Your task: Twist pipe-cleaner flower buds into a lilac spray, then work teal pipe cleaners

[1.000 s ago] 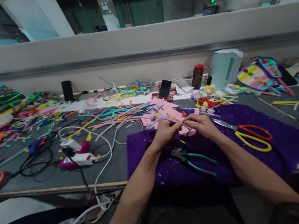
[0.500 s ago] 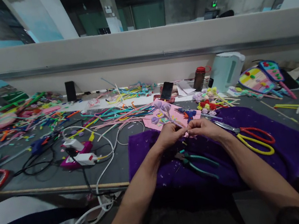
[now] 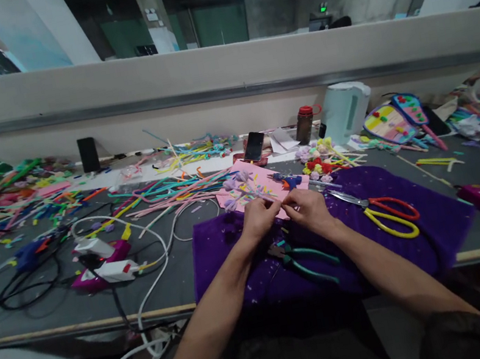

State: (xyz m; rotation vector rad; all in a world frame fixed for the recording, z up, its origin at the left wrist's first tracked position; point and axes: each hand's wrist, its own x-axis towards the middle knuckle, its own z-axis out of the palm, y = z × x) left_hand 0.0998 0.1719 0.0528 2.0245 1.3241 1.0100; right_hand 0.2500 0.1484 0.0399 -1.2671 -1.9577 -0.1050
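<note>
In front of me, my left hand (image 3: 261, 216) is closed around the stem of a sprig of lilac pipe-cleaner flowers (image 3: 242, 180). The blossoms point away to the left, over a pink sheet (image 3: 245, 169). Almost touching it, my right hand (image 3: 305, 206) has thumb and fingers pinched together at the stem's end; the exact spot is too small to make out. Below both hands, green-handled pliers (image 3: 309, 254) lie on a purple cloth (image 3: 232, 267). Scissors with red and yellow handles (image 3: 390, 218) rest to the right of my right hand.
A blue glue gun (image 3: 289, 181) lies just behind my hands, another (image 3: 31, 256) far left beside a magenta power strip (image 3: 120, 250) with white cables. Loose pipe cleaners (image 3: 177, 190) spread behind. A red-capped bottle (image 3: 305, 124) and a pale kettle (image 3: 349, 111) stand at the back.
The view has turned a little to the right, so everything sits further left. The flower sprig has tipped lower and to the left, and my hands stay close together.
</note>
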